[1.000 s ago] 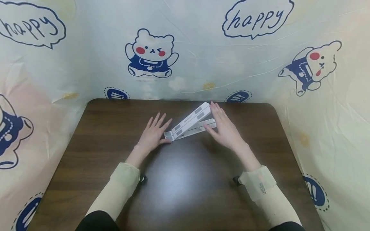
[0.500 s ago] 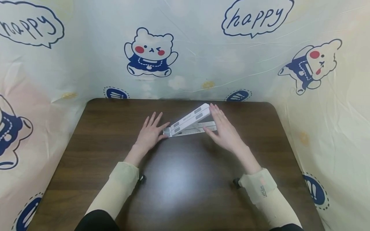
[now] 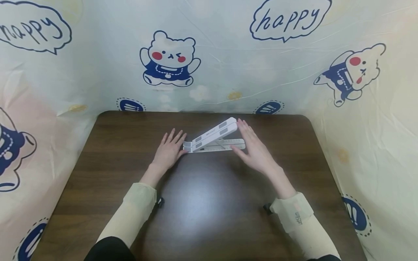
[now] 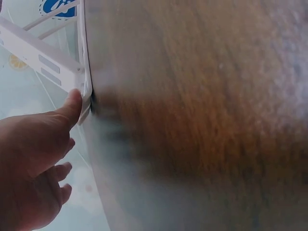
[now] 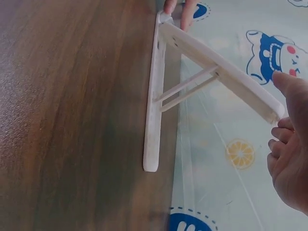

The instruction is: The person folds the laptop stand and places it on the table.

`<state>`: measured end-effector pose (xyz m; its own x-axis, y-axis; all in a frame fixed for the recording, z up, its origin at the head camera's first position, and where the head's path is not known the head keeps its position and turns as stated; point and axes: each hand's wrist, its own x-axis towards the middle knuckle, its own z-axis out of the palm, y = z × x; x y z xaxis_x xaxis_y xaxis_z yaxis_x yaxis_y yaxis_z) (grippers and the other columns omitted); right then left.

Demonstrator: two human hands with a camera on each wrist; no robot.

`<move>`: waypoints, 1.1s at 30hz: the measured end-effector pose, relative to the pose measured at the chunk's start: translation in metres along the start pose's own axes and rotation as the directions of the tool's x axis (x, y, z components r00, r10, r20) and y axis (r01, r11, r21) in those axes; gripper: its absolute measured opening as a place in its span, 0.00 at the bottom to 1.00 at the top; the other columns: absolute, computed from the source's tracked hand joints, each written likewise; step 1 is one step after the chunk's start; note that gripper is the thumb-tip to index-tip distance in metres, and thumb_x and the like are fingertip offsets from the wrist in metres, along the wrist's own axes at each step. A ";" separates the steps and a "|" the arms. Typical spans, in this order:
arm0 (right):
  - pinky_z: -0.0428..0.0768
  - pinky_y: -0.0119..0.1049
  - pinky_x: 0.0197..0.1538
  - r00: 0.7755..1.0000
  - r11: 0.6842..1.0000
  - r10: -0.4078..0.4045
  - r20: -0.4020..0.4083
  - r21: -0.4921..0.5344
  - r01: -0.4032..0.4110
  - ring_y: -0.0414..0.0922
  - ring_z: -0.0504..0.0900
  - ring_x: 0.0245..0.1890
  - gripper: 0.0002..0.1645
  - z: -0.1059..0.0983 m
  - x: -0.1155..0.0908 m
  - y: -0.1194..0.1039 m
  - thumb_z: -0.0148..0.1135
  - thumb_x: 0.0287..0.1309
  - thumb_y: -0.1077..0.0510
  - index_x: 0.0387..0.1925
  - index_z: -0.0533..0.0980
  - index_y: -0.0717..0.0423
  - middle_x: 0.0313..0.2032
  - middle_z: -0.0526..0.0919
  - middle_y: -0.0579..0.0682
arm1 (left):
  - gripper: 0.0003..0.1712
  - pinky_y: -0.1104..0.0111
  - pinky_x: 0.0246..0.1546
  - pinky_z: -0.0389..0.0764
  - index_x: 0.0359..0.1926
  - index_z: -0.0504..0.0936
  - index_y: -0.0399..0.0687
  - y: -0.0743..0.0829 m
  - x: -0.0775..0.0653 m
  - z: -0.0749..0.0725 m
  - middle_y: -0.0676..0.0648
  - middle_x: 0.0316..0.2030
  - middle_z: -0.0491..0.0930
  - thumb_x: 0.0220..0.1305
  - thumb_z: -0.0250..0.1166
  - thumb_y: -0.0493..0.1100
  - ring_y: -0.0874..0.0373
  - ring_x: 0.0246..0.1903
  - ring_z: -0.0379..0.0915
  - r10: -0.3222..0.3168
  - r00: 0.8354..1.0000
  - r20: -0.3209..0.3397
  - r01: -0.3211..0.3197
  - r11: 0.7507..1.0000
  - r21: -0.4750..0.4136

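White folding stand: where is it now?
In the head view, the white stand is on the far part of the table, between the left hand and the right hand.

Softly lit in the head view, with pale glare pooled on the desk [image 3: 199, 206] and faint shadows beside the left hand [image 3: 166, 153] and right hand [image 3: 257, 152]. Dimmer in both wrist views; blurred in the left one, with whitish glare toward upper right.
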<state>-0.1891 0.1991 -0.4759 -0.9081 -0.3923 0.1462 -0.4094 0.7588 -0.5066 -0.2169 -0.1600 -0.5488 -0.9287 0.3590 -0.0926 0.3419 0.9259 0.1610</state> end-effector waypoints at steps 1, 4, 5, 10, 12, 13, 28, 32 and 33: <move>0.53 0.56 0.91 1.000 1.000 0.005 -0.003 0.002 -0.005 0.54 0.49 0.91 0.53 0.001 0.000 0.003 0.64 0.79 0.45 0.90 0.48 0.55 0.90 0.50 0.55 | 0.42 0.41 0.90 0.48 0.87 0.60 0.45 0.001 0.000 0.000 0.39 0.87 0.57 0.84 0.61 0.57 0.36 0.89 0.44 0.002 1.000 0.001 -0.002 1.000 -0.006; 0.54 0.58 0.91 1.000 1.000 0.018 -0.001 0.001 -0.018 0.56 0.50 0.91 0.49 0.004 -0.001 0.015 0.61 0.81 0.48 0.89 0.50 0.59 0.89 0.52 0.58 | 0.41 0.42 0.90 0.50 0.86 0.61 0.41 0.002 -0.002 0.003 0.39 0.85 0.62 0.84 0.61 0.55 0.37 0.88 0.48 0.014 1.000 -0.005 -0.014 1.000 -0.023; 0.54 0.58 0.91 1.000 1.000 0.027 0.005 -0.003 -0.027 0.57 0.50 0.90 0.47 0.006 -0.001 0.019 0.59 0.82 0.49 0.88 0.50 0.60 0.89 0.52 0.59 | 0.41 0.43 0.90 0.51 0.86 0.62 0.40 0.002 -0.003 0.004 0.39 0.85 0.63 0.84 0.61 0.55 0.37 0.88 0.50 0.019 1.000 -0.008 -0.019 1.000 -0.022; 0.55 0.60 0.90 0.995 0.996 0.078 0.065 -0.047 -0.075 0.63 0.54 0.89 0.42 0.019 -0.001 0.043 0.54 0.84 0.53 0.86 0.52 0.67 0.87 0.54 0.65 | 0.42 0.44 0.89 0.54 0.85 0.61 0.37 0.004 -0.006 0.009 0.37 0.85 0.63 0.84 0.62 0.55 0.38 0.87 0.53 0.031 0.999 -0.024 -0.031 0.999 -0.019; 0.55 0.61 0.90 0.988 0.992 0.115 0.103 -0.060 -0.109 0.64 0.54 0.88 0.42 0.025 -0.001 0.051 0.55 0.84 0.53 0.86 0.53 0.67 0.87 0.54 0.66 | 0.44 0.44 0.89 0.54 0.86 0.59 0.36 0.005 -0.007 0.010 0.36 0.85 0.61 0.84 0.62 0.56 0.38 0.87 0.53 0.024 0.999 -0.022 -0.025 0.999 -0.022; 0.56 0.61 0.89 0.984 0.990 0.134 0.122 -0.065 -0.126 0.64 0.54 0.88 0.42 0.028 -0.001 0.054 0.55 0.84 0.53 0.86 0.53 0.67 0.87 0.54 0.66 | 0.44 0.44 0.89 0.54 0.86 0.58 0.36 0.006 -0.008 0.011 0.35 0.85 0.60 0.83 0.62 0.56 0.38 0.87 0.53 0.018 1.000 -0.018 -0.018 0.999 -0.026; 0.53 0.60 0.90 0.947 0.977 0.188 0.261 -0.147 -0.153 0.63 0.52 0.89 0.37 0.048 0.002 0.080 0.50 0.86 0.54 0.85 0.57 0.67 0.87 0.54 0.64 | 0.34 0.44 0.88 0.58 0.82 0.66 0.33 0.017 -0.009 0.017 0.36 0.83 0.64 0.86 0.59 0.47 0.38 0.85 0.58 0.026 0.998 -0.056 -0.023 0.999 0.048; 0.51 0.62 0.90 0.948 0.984 0.173 0.267 -0.091 -0.154 0.64 0.51 0.89 0.37 0.055 0.000 0.092 0.50 0.85 0.52 0.85 0.58 0.65 0.87 0.54 0.64 | 0.33 0.44 0.87 0.60 0.80 0.68 0.33 0.013 -0.004 0.016 0.36 0.82 0.68 0.84 0.61 0.46 0.37 0.84 0.60 0.034 0.996 -0.079 -0.029 0.997 0.070; 0.51 0.61 0.90 0.946 0.984 0.173 0.273 -0.083 -0.156 0.64 0.50 0.89 0.38 0.055 0.000 0.092 0.50 0.85 0.51 0.85 0.58 0.64 0.87 0.53 0.63 | 0.33 0.44 0.87 0.59 0.81 0.68 0.33 0.012 -0.003 0.016 0.36 0.82 0.68 0.84 0.60 0.46 0.37 0.84 0.60 0.032 0.996 -0.077 -0.027 0.997 0.071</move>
<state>-0.2217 0.2408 -0.5691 -0.9064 -0.3816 -0.1812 -0.2682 0.8513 -0.4510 -0.2080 -0.1480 -0.5628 -0.9255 0.3786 -0.0111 0.3760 0.9219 0.0934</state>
